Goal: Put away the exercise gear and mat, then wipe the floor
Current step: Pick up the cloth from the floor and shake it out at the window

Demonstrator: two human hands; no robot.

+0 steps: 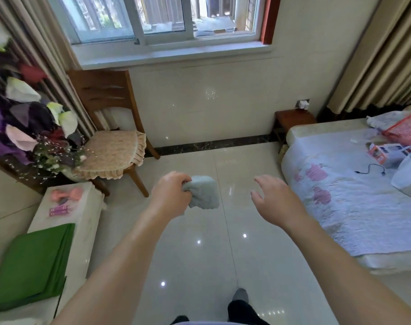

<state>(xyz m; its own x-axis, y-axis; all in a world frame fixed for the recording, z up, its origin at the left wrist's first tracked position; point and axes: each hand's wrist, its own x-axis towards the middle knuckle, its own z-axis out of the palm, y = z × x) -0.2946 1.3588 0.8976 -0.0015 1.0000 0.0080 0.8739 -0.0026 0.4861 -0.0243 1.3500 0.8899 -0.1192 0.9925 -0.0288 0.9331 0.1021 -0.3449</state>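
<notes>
The left hand [170, 192] gripped a fluffy pale blue cloth [204, 193], up in the air above the shiny cream tile floor [199, 254]. The right hand [273, 198] was near it, with its fingers spread wide, holding nothing. A folded green mat [33, 261] and small pink dumbbells [66, 193] lay on the white tabletop [87, 207] at the left.

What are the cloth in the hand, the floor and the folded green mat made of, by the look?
The cloth, gripped by the left hand, looks like soft terry or microfibre: pale, fuzzy, bunching limply. The floor seems glazed tile: glossy, thin joint lines, mirrored light spots. The green mat looks matte, perhaps foam or fabric; its folded layers show at the edge.
</notes>
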